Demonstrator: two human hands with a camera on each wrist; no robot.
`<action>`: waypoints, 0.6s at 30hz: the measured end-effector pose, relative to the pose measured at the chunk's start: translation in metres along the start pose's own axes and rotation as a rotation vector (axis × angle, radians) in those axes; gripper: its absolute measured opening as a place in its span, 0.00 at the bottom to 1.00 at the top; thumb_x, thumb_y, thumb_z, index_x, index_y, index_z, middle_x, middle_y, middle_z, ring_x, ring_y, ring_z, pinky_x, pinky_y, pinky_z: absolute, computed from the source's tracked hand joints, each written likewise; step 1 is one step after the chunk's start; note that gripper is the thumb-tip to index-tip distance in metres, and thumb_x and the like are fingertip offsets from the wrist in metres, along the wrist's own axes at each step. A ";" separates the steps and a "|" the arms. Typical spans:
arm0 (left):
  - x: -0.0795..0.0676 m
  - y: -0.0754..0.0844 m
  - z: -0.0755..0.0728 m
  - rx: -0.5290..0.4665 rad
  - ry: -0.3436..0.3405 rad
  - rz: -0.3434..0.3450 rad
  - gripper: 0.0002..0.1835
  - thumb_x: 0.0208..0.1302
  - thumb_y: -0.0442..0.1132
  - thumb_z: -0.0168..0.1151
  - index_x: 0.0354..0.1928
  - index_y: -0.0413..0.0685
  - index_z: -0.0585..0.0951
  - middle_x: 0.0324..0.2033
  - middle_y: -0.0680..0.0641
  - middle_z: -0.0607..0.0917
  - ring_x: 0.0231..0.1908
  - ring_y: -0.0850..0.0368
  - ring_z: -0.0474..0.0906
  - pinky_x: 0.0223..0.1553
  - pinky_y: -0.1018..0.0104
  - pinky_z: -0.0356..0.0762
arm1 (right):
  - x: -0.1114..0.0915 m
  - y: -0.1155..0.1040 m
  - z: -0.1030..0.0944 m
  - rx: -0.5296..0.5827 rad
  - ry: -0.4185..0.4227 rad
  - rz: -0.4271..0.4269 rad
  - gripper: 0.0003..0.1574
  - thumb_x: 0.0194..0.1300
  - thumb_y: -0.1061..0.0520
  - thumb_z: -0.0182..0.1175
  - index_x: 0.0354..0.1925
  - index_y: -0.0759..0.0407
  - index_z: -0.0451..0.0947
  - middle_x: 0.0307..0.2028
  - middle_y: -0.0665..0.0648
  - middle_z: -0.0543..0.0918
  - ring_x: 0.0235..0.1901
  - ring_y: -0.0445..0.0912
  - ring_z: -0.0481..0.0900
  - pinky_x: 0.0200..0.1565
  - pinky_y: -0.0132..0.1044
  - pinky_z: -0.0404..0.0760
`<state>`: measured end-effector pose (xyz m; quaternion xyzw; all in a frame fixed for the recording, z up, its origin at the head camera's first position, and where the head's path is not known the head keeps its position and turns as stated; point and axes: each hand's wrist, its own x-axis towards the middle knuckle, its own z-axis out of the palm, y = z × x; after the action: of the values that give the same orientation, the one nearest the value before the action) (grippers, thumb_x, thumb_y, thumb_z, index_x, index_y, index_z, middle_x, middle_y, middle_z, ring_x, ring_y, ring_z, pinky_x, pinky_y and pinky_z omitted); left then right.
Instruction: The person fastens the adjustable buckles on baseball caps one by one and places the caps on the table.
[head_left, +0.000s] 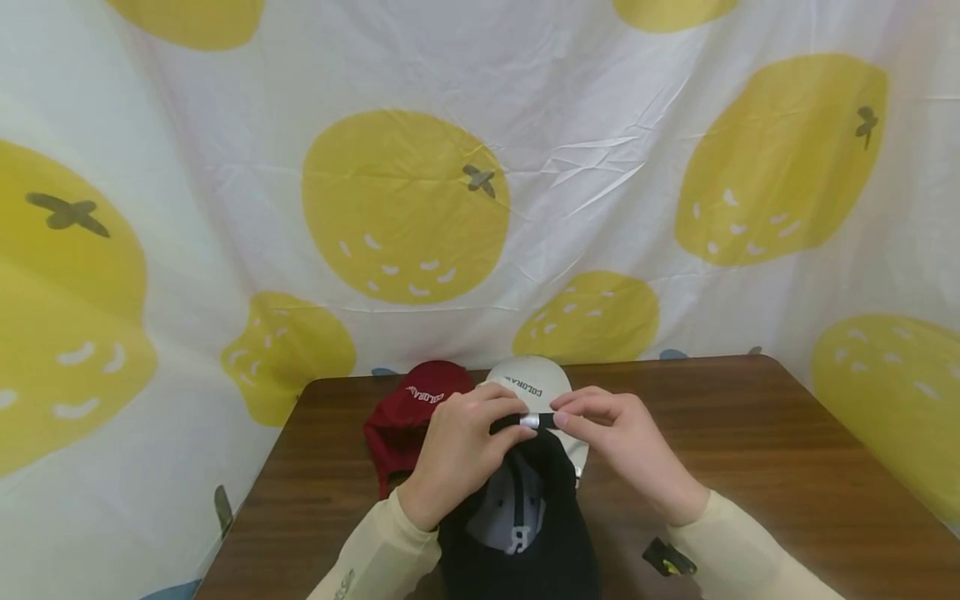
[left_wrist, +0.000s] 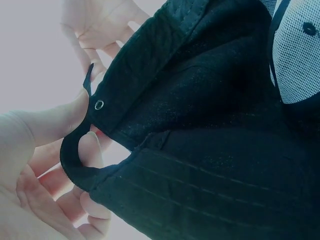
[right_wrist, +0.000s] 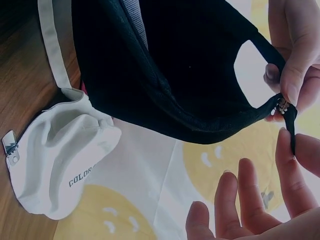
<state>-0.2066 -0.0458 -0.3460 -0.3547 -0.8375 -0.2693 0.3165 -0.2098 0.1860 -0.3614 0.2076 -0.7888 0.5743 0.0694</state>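
A black cap (head_left: 555, 546) is held up with its inside facing me, its grey lining and a white plastic clip showing. My left hand (head_left: 461, 442) pinches the cap's back strap at the metal buckle (head_left: 529, 421) between thumb and fingers. From the other side, my right hand (head_left: 626, 437) pinches the loose end of the strap (right_wrist: 291, 132) between thumb and index finger, its other fingers spread. In the left wrist view the strap bends into a loop over the left fingers (left_wrist: 90, 150), close to a metal eyelet (left_wrist: 99, 105).
Behind the black cap, a red cap (head_left: 427, 396) and a white cap (head_left: 536, 379) sit side by side on the brown wooden table (head_left: 712, 425). A curtain with yellow fruit prints (head_left: 405, 208) hangs at the back. A small black-and-yellow object (head_left: 667, 557) is beside the right sleeve.
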 end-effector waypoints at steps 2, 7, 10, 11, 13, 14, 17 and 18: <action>0.000 -0.001 0.000 0.000 0.000 -0.002 0.10 0.54 0.43 0.79 0.39 0.54 0.90 0.39 0.58 0.86 0.38 0.62 0.83 0.33 0.64 0.76 | 0.000 0.000 0.000 0.001 0.001 0.000 0.08 0.65 0.51 0.69 0.37 0.53 0.90 0.48 0.56 0.85 0.52 0.47 0.80 0.52 0.36 0.78; 0.000 -0.002 0.001 0.001 0.001 -0.004 0.10 0.54 0.43 0.79 0.38 0.54 0.90 0.38 0.58 0.86 0.38 0.62 0.83 0.33 0.64 0.76 | 0.002 0.001 0.000 0.006 -0.003 0.004 0.06 0.65 0.51 0.69 0.36 0.51 0.89 0.49 0.60 0.85 0.53 0.47 0.80 0.52 0.36 0.78; 0.001 -0.002 0.000 0.000 0.006 -0.001 0.10 0.54 0.43 0.79 0.38 0.54 0.90 0.38 0.58 0.86 0.37 0.62 0.83 0.32 0.64 0.75 | 0.003 0.002 0.000 0.008 -0.016 0.005 0.09 0.66 0.50 0.68 0.38 0.55 0.89 0.50 0.59 0.84 0.54 0.47 0.80 0.53 0.36 0.77; 0.001 -0.001 0.000 0.000 0.006 0.000 0.10 0.54 0.43 0.79 0.38 0.54 0.90 0.38 0.58 0.86 0.37 0.62 0.83 0.32 0.64 0.75 | 0.003 0.002 0.000 0.007 -0.019 0.008 0.10 0.67 0.50 0.68 0.39 0.55 0.89 0.50 0.59 0.84 0.54 0.47 0.80 0.54 0.36 0.77; 0.002 -0.001 0.000 -0.003 0.008 0.003 0.10 0.54 0.42 0.79 0.38 0.54 0.90 0.38 0.58 0.86 0.37 0.62 0.83 0.31 0.64 0.74 | 0.003 0.002 0.001 0.000 -0.022 0.014 0.12 0.68 0.49 0.67 0.40 0.55 0.89 0.50 0.56 0.85 0.54 0.46 0.79 0.55 0.37 0.76; 0.002 -0.001 -0.001 -0.004 0.008 0.005 0.10 0.54 0.42 0.79 0.38 0.54 0.90 0.38 0.58 0.86 0.37 0.62 0.83 0.31 0.64 0.73 | 0.004 0.003 0.001 -0.005 -0.023 0.015 0.12 0.68 0.48 0.66 0.41 0.55 0.89 0.49 0.54 0.85 0.54 0.46 0.79 0.55 0.37 0.76; 0.002 -0.002 0.000 -0.007 0.009 0.009 0.10 0.53 0.42 0.79 0.38 0.54 0.90 0.38 0.58 0.86 0.38 0.62 0.83 0.31 0.64 0.73 | 0.004 0.003 0.002 -0.013 -0.027 0.013 0.10 0.69 0.48 0.66 0.40 0.51 0.89 0.48 0.51 0.85 0.54 0.45 0.79 0.56 0.38 0.76; 0.001 -0.002 0.000 -0.010 0.008 0.010 0.10 0.53 0.42 0.79 0.38 0.54 0.90 0.38 0.58 0.86 0.38 0.62 0.83 0.31 0.64 0.74 | 0.004 0.004 0.003 -0.013 -0.032 0.006 0.09 0.69 0.48 0.66 0.40 0.51 0.89 0.48 0.51 0.85 0.54 0.46 0.79 0.56 0.38 0.76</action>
<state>-0.2089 -0.0465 -0.3454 -0.3593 -0.8331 -0.2734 0.3195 -0.2150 0.1832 -0.3641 0.2138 -0.7941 0.5661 0.0562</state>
